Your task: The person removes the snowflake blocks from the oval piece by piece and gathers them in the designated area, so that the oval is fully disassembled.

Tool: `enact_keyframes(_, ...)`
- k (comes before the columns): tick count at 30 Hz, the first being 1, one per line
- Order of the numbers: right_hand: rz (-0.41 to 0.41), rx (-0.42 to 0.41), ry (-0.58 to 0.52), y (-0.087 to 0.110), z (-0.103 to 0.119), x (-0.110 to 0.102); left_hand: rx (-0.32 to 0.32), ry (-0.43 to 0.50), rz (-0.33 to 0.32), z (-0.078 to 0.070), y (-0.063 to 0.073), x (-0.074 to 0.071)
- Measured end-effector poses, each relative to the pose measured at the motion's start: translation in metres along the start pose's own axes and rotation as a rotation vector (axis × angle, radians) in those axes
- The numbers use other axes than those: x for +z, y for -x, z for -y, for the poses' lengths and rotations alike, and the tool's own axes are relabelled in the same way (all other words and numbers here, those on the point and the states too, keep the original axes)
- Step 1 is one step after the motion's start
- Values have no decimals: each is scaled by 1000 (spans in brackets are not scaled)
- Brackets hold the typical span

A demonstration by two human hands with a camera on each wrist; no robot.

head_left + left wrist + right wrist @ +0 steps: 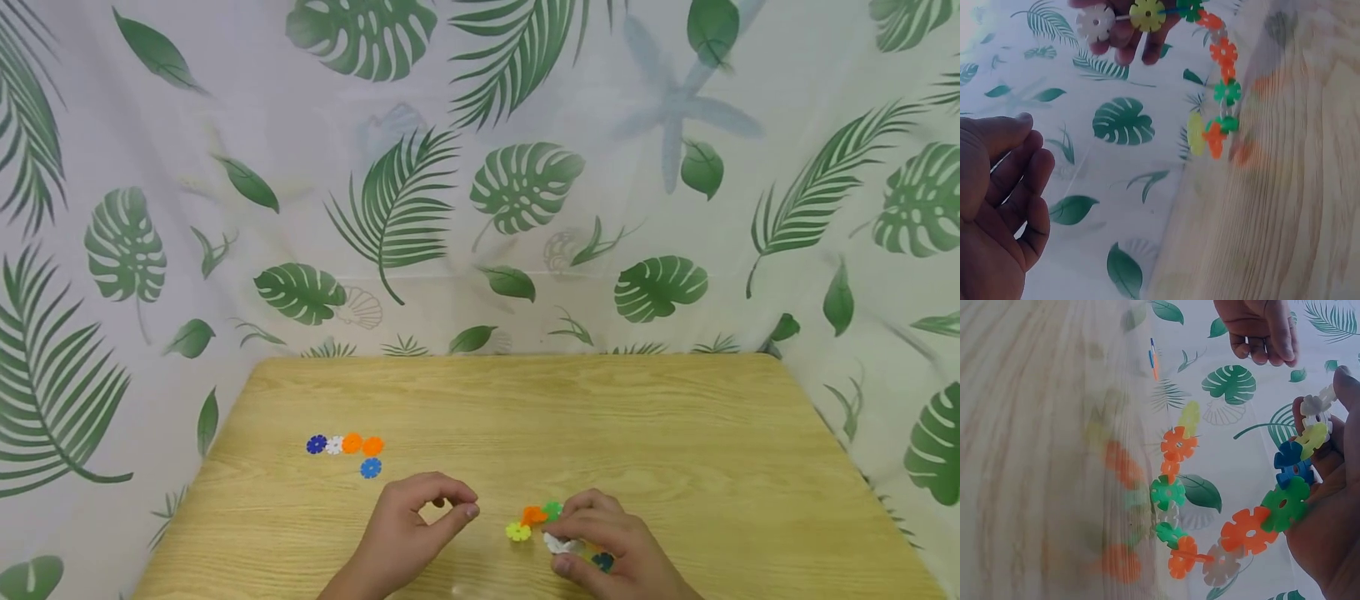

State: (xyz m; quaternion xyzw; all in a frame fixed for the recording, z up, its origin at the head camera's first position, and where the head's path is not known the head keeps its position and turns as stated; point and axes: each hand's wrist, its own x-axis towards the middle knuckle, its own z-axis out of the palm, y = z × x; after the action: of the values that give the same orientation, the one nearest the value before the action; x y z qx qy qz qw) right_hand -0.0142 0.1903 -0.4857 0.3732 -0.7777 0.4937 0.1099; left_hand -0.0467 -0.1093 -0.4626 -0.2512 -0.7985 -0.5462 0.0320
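Note:
My right hand [626, 546] pinches a white disc [1319, 403] at one end of a chain of notched plastic snowflake discs [1249, 530]. The chain runs through yellow, blue, green, orange and white pieces. It hangs in a curve, and its far end, a yellow disc [517, 532], is low over or on the table; contact cannot be told. To the left of the chain is my left hand [412, 529], its fingers loosely bent and thumb near the index fingertip. Nothing shows between those fingers in the left wrist view.
On the left of the wooden table [600, 425] lie loose discs: a dark blue disc [317, 444], a white disc [334, 445], two orange discs [372, 447] and a light blue disc [371, 467]. A leaf-print cloth [420, 317] hangs behind the table's back edge.

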Motion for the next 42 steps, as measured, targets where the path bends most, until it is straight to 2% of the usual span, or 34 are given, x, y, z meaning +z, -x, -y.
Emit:
enact_keyframes(2,3,-12,-7,-1,-1,2,49,16,21,-3,-1,4)
enact_keyframes(8,8,-70,-58,-3,-4,8,298,58,83,-8,-7,20)
enact_keyframes(10,11,-79,-71,-4,-4,9,364,77,109,-9,-8,26)
enact_keyframes(14,14,-100,-82,-6,-4,10,455,101,153,-10,-11,35)
enact_keyframes(19,26,-84,-86,-6,-3,11,532,63,145,-9,-13,43)
enact_keyframes(23,30,-76,-82,-6,-3,13,549,42,146,-8,-14,47)
enact_keyframes(33,13,-83,-61,-6,-3,16,509,17,170,-10,-13,46)
enact_keyframes(36,-24,-108,-7,-5,-5,18,489,8,144,-10,-13,45)
enact_keyframes(42,-161,-181,132,-2,-10,23,470,19,78,-9,-13,42)
